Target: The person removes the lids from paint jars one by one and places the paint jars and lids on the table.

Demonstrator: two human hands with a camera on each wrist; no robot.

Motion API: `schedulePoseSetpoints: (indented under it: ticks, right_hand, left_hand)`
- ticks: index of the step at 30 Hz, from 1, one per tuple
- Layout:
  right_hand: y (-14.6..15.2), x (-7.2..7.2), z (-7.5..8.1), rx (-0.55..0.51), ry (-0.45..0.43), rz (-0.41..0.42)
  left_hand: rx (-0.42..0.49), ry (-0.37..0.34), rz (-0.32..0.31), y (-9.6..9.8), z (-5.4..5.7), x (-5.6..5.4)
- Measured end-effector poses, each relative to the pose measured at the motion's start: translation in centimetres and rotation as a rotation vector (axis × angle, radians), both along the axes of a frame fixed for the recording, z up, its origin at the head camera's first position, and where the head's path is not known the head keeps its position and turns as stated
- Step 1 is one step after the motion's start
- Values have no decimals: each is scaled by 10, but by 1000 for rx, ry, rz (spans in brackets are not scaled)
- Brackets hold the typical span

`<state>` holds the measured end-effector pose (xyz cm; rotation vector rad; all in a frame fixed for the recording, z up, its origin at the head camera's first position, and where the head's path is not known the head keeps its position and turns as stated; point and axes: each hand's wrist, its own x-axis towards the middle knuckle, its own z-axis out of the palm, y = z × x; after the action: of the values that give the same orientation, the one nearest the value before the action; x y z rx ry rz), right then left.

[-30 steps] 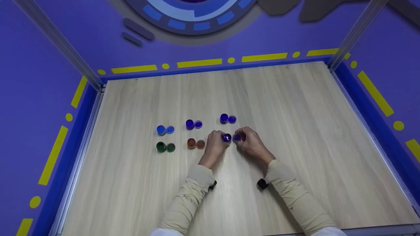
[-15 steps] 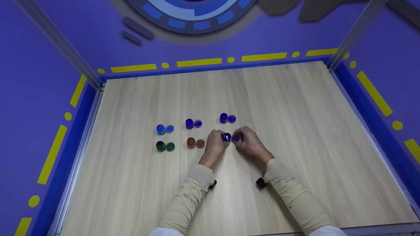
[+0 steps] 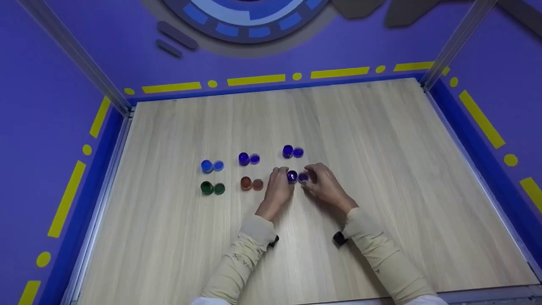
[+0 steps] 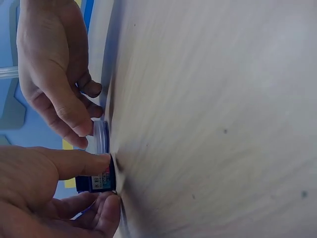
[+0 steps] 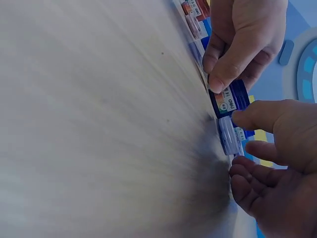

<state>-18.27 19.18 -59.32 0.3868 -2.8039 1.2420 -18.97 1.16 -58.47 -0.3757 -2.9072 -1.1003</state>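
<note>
A small jar of dark purple paint (image 3: 292,176) stands on the table with its mouth uncovered. My left hand (image 3: 278,188) pinches it from the left, and its printed label (image 5: 227,100) shows in the right wrist view. Right beside the jar lies its clear round lid (image 4: 100,136), purple inside. Around that lid my right hand (image 3: 325,182) is low over the table, fingers spread and loosely bent. In the right wrist view, the right hand's thumb (image 5: 242,118) is at the edge where jar and lid meet, while the other fingers stand off the lid.
More uncapped paint jars stand with lids at their right: light blue (image 3: 207,166), green (image 3: 207,187), brown (image 3: 246,183), violet (image 3: 244,159) and dark blue (image 3: 288,151). The wooden table (image 3: 169,254) is enclosed by blue walls (image 3: 254,63) at the back and sides.
The lid has come slightly left, close beside the purple jar. My right fingers have loosened from around it. The left hand keeps its hold on the jar.
</note>
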Motion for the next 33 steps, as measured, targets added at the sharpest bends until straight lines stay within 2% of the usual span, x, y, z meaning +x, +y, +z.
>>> schedulePoseSetpoints:
  ticks: [5, 10, 13, 20, 24, 33]
  right_hand:
    - [9, 6, 7, 23, 0, -24]
    - [22, 13, 12, 58, -27, -37]
    - [30, 18, 16, 98, -56, -39]
    - [52, 28, 34, 198, -132, -26]
    - [68, 29, 41, 240, -132, -31]
    - [103, 33, 53, 301, -62, -40]
  left_hand:
    - [-12, -29, -1, -5, 6, 9]
    - [1, 26, -10, -13, 13, 20]
    - [14, 45, -38, -19, 20, 28]
    - [-75, -14, -88, -39, 41, 41]
    - [-134, -19, -91, -56, 51, 47]
    - [-214, 75, -46, -116, 61, 58]
